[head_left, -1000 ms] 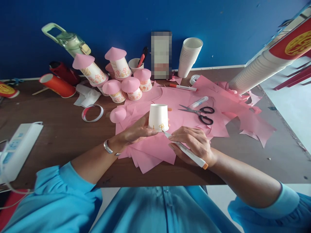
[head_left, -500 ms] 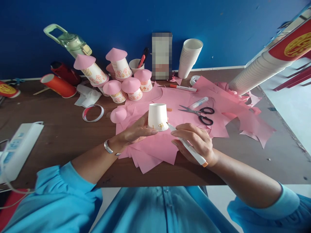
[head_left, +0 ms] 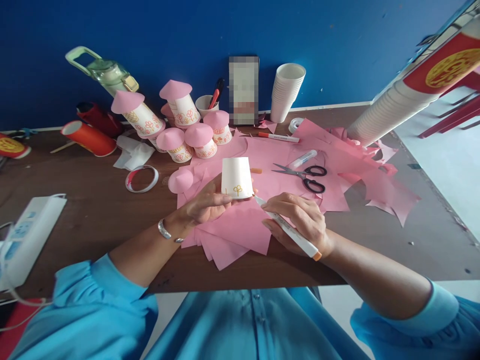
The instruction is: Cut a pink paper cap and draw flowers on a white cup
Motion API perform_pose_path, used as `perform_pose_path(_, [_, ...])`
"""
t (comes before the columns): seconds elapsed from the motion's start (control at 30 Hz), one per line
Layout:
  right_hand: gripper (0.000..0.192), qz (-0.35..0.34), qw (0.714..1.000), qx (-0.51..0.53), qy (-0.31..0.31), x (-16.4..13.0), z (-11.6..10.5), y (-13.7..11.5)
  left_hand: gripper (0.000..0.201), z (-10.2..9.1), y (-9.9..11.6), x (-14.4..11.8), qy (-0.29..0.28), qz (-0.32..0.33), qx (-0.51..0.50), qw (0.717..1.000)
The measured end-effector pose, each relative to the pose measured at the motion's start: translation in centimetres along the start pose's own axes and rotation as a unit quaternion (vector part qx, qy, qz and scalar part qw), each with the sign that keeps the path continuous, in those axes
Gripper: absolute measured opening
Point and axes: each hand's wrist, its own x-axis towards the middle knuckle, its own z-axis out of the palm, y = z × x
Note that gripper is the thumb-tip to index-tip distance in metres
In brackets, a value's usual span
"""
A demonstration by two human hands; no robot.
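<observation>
A white paper cup [head_left: 236, 175], held upside down, rests in my left hand [head_left: 207, 204], its fingers behind and under it and the thumb along the rim. A small yellow-orange flower and short stems are drawn low on its side. My right hand [head_left: 300, 222] grips a white marker pen [head_left: 290, 231] with an orange end, its tip at the cup's lower right edge. Below both hands lie pink paper sheets [head_left: 240, 240]. An orange cap [head_left: 256, 171] is just behind the cup.
Scissors [head_left: 305, 175], a glue tube [head_left: 302, 159] and a red-orange marker [head_left: 278, 137] lie on the paper. Several decorated cups with pink cone roofs [head_left: 175, 90] stand behind, left of a phone [head_left: 243, 90] and stacked cups [head_left: 287, 92]. A tape roll [head_left: 141, 179] lies left.
The cup has turned a little in my left hand, so its drawn flower sits further left and its top opening no longer shows. The marker tip has followed the edge slightly left and down.
</observation>
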Motion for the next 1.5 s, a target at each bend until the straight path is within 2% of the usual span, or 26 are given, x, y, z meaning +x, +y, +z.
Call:
perform_pose_path(0.43, [0.032, -0.001, 1.000, 0.014, -0.010, 0.1, 0.2, 0.0, 0.047, -0.1, 0.1, -0.1, -0.015, -0.023, 0.019, 0.999])
perform_pose_path(0.67, [0.036, -0.011, 0.998, 0.051, -0.031, 0.0, 0.3, 0.1, 0.067, 0.9, 0.8, 0.3, -0.053, -0.004, 0.051, 0.997])
perform_pose_path(0.8, [0.035, -0.020, 0.999, 0.017, -0.024, -0.3, 0.1, 0.1, 0.077, 1.3, 0.7, 0.4, -0.018, 0.011, 0.103, 0.994])
perform_pose_path(0.9, [0.045, 0.007, 1.000, -0.005, -0.013, -0.6, 0.1, 0.4, 0.084, 1.6, 0.3, 0.3, 0.015, 0.051, 0.155, 0.986])
perform_pose_path(1.1, [0.051, 0.094, 0.994, -0.047, -0.044, -0.9, 0.8, 1.5, 0.096, 1.2, -0.5, 0.1, 0.093, 0.116, 0.258, 0.955])
perform_pose_path(1.23, [0.069, 0.139, 0.984, -0.083, -0.069, -1.1, 1.5, 2.6, 0.098, 0.9, -0.3, 0.0, 0.154, 0.129, 0.407, 0.891])
perform_pose_path(1.37, [0.087, 0.162, 0.979, -0.095, -0.079, -1.7, 2.1, 3.6, 0.105, 0.7, -0.5, 0.4, 0.151, 0.126, 0.489, 0.850])
perform_pose_path(1.43, [0.090, 0.169, 0.977, -0.105, -0.082, -1.9, 2.3, 4.1, 0.108, 0.5, -0.8, 0.6, 0.146, 0.120, 0.505, 0.842])
perform_pose_path(1.5, [0.091, 0.174, 0.976, -0.107, -0.080, -2.0, 2.3, 4.4, 0.114, 0.3, -1.0, 0.7, 0.134, 0.115, 0.500, 0.848])
